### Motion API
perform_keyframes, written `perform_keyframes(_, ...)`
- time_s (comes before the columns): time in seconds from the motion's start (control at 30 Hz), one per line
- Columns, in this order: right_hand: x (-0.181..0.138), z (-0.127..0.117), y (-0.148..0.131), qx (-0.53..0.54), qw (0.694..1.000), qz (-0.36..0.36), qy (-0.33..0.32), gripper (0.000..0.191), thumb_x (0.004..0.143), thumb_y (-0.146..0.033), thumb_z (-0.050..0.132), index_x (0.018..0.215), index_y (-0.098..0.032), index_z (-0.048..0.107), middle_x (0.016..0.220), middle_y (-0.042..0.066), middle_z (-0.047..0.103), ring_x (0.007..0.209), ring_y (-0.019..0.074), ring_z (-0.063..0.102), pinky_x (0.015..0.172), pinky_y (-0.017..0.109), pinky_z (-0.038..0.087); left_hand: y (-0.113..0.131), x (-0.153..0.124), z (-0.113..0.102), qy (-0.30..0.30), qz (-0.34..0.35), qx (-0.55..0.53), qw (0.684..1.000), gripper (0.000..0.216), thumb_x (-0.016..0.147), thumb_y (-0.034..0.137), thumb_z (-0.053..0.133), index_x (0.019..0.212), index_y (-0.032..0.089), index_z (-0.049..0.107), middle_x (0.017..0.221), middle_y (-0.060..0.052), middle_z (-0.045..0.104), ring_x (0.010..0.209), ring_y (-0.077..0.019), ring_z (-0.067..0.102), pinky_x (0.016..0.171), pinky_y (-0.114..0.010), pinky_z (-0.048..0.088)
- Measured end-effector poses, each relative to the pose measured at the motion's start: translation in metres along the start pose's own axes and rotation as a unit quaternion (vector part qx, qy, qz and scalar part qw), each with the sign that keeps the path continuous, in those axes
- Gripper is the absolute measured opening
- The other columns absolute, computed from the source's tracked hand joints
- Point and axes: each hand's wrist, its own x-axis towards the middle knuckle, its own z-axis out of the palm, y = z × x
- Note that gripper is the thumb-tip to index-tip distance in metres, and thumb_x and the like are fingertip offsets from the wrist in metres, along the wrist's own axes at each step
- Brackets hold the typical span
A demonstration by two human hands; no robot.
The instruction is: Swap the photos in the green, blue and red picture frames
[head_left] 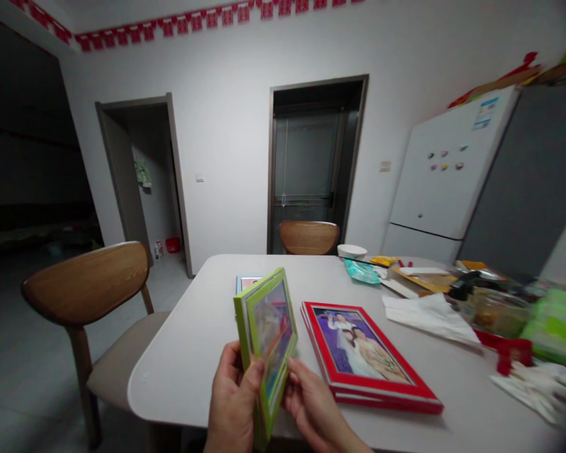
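Observation:
Upright above the table's near edge, I hold what look like two green picture frames (277, 336) stacked together, one slightly smaller. My left hand (233, 393) is wrapped round the left side, its thumb against the front edge. At the right edge, my right hand (314, 399) pinches the frames between thumb and fingers. Glare blurs the picture behind the glass. To their right lies a stack of red picture frames (372, 358), the top one showing a wedding photo. Partly hidden behind the green ones is a light blue picture frame (249, 282) flat on the table.
The white table (183, 346) has rounded corners. Along its right side are a white bowl (352, 251), a teal packet (361, 272), white paper (429, 316), a clear container (495, 311) and a green package (556, 327). Wooden chairs (89, 283) stand at the left and far side.

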Motion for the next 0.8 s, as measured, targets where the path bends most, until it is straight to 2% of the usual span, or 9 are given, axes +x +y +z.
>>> perform_keyframes(0.1, 0.005, -0.023, -0.031, -0.027, 0.995, -0.069, 0.06, 0.031, 0.067, -0.036, 0.054, 0.093, -0.02, 0.053, 0.08, 0.003, 0.065, 0.073, 0.0182, 0.06, 0.061, 0.029, 0.046, 0.001, 0.011, 0.017, -0.027, 0.026, -0.04, 0.998, 0.052, 0.065, 0.033, 0.063, 0.107, 0.02, 0.036, 0.101, -0.006, 0.06, 0.093, -0.0226, 0.056, 0.08, -0.033, 0.045)
perform_keyframes(0.2, 0.012, -0.063, -0.082, -0.156, 0.981, -0.043, 0.111, 0.04, 0.068, -0.033, 0.05, 0.107, -0.021, 0.048, 0.072, 0.003, 0.067, 0.058, 0.0189, 0.061, 0.052, 0.03, 0.045, -0.008, 0.021, 0.031, -0.063, 0.022, -0.041, 0.997, 0.055, 0.064, 0.025, 0.062, 0.111, 0.018, 0.035, 0.108, -0.007, 0.057, 0.098, -0.0209, 0.053, 0.084, -0.031, 0.042)
perform_keyframes(0.3, 0.02, -0.106, -0.126, -0.285, 0.935, -0.034, 0.207, 0.047, 0.067, -0.029, 0.048, 0.113, -0.019, 0.047, 0.067, 0.003, 0.067, 0.049, 0.0182, 0.059, 0.049, 0.03, 0.044, -0.034, 0.027, 0.047, -0.114, -0.015, -0.001, 0.993, 0.045, 0.063, 0.021, 0.061, 0.103, 0.014, 0.044, 0.099, -0.006, 0.061, 0.088, -0.0193, 0.057, 0.078, -0.028, 0.045)
perform_keyframes(0.37, 0.025, -0.131, -0.143, -0.362, 0.896, -0.035, 0.254, 0.048, 0.065, -0.03, 0.051, 0.111, -0.016, 0.05, 0.068, 0.004, 0.068, 0.052, 0.0186, 0.06, 0.05, 0.028, 0.045, -0.055, 0.029, 0.057, -0.13, -0.028, 0.051, 0.99, 0.038, 0.064, 0.018, 0.059, 0.1, 0.014, 0.047, 0.096, -0.005, 0.062, 0.087, -0.0184, 0.057, 0.076, -0.026, 0.045)
perform_keyframes(0.5, 0.037, -0.17, -0.147, -0.471, 0.842, -0.023, 0.263, 0.043, 0.063, -0.031, 0.052, 0.101, -0.012, 0.058, 0.071, 0.005, 0.069, 0.06, 0.0197, 0.062, 0.056, 0.027, 0.046, -0.083, 0.03, 0.071, -0.13, -0.057, 0.194, 0.971, 0.033, 0.065, 0.017, 0.057, 0.097, 0.014, 0.051, 0.097, -0.005, 0.062, 0.086, -0.0185, 0.057, 0.076, -0.026, 0.044)
perform_keyframes(0.57, 0.042, -0.182, -0.143, -0.532, 0.802, -0.036, 0.268, 0.039, 0.062, -0.031, 0.052, 0.094, -0.012, 0.062, 0.075, 0.006, 0.069, 0.065, 0.021, 0.062, 0.059, 0.027, 0.046, -0.086, 0.031, 0.071, -0.137, -0.06, 0.243, 0.958, 0.034, 0.064, 0.019, 0.058, 0.097, 0.015, 0.052, 0.099, -0.006, 0.061, 0.088, -0.0198, 0.056, 0.077, -0.027, 0.043)
perform_keyframes(0.63, 0.047, -0.189, -0.141, -0.567, 0.776, -0.051, 0.272, 0.035, 0.061, -0.03, 0.052, 0.09, -0.013, 0.064, 0.08, 0.007, 0.068, 0.072, 0.0224, 0.062, 0.064, 0.028, 0.045, -0.085, 0.031, 0.068, -0.147, -0.04, 0.294, 0.944, 0.04, 0.064, 0.022, 0.059, 0.102, 0.016, 0.05, 0.104, -0.006, 0.059, 0.094, -0.0208, 0.054, 0.081, -0.028, 0.041)
perform_keyframes(0.73, 0.049, -0.188, -0.141, -0.598, 0.754, -0.06, 0.266, 0.039, 0.064, -0.032, 0.05, 0.095, -0.012, 0.062, 0.089, 0.009, 0.066, 0.078, 0.023, 0.061, 0.069, 0.029, 0.045, -0.084, 0.038, 0.058, -0.161, 0.008, 0.436, 0.885, 0.052, 0.068, 0.028, 0.056, 0.116, 0.014, 0.041, 0.117, -0.007, 0.051, 0.105, -0.0199, 0.048, 0.088, -0.027, 0.037)
perform_keyframes(0.8, 0.043, -0.179, -0.136, -0.659, 0.701, -0.098, 0.254, 0.044, 0.066, -0.036, 0.047, 0.099, -0.01, 0.06, 0.093, 0.012, 0.065, 0.082, 0.0245, 0.06, 0.071, 0.032, 0.045, -0.086, 0.05, 0.048, -0.164, 0.02, 0.511, 0.844, 0.056, 0.072, 0.032, 0.053, 0.121, 0.01, 0.036, 0.123, -0.01, 0.045, 0.11, -0.0189, 0.043, 0.091, -0.025, 0.035)
